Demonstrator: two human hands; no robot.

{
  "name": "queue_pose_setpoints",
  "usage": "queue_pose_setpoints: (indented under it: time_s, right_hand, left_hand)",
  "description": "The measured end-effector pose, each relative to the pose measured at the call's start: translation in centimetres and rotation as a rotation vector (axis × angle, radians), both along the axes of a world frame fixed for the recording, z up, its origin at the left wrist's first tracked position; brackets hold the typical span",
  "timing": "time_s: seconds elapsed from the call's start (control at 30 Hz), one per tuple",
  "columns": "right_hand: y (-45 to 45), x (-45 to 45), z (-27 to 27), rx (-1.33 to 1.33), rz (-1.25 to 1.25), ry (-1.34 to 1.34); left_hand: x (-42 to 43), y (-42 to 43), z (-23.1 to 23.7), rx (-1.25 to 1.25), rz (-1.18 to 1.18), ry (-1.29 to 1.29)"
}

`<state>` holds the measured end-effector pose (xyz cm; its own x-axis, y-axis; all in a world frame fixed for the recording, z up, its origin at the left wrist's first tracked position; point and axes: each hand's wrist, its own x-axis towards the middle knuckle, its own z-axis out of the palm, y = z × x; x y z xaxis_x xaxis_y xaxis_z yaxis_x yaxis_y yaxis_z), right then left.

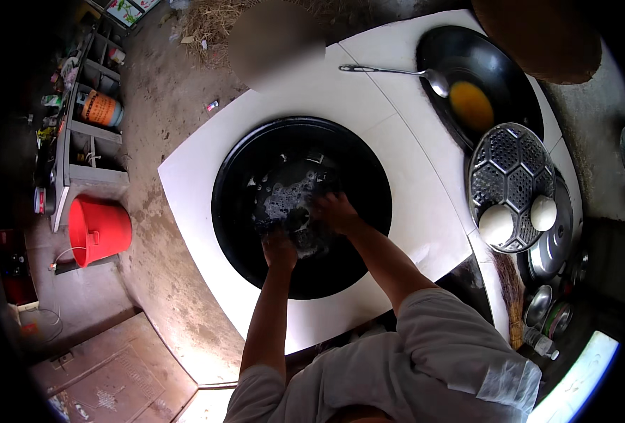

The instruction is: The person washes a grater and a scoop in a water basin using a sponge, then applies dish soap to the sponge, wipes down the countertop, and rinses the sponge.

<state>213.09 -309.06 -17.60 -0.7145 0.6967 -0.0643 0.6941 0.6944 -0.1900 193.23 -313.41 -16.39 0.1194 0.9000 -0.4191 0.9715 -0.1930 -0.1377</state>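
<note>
A large black wok (pixel 238 227), set into a white tiled stove top (pixel 339 312), lies before me with dark water in it. White foam (pixel 288 195) floats in the middle of the water. My left hand (pixel 279 247) is down in the wok on its near side, its fingers hidden by shadow and water. My right hand (pixel 338 212) reaches in from the right, its fingertips blurred at the edge of the foam. Between the two hands the water is churned. Whether either hand holds something under the surface cannot be made out.
A second wok (pixel 439 47) holds orange-brown liquid, with a metal ladle (pixel 437 83) over its rim. Right of me, two white round pieces (pixel 496 224) sit on a perforated steamer rack (pixel 511 182). A straw brush (pixel 509 296) lies below. A red bucket (pixel 101 230) stands at left.
</note>
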Motion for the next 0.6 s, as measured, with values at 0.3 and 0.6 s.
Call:
queue_pose_setpoints:
  time_s: [0.3, 0.6]
  right_hand:
    - [-0.9, -6.8, 9.4, -0.446, -0.785, 1.108]
    - [1.2, -5.4, 17.4, -0.318, -0.496, 0.837]
  left_hand:
    - [5.3, 2.4, 9.4, -0.620, 1.250, -2.253]
    - [6.0, 2.5, 12.7, -0.279, 1.219, -2.388]
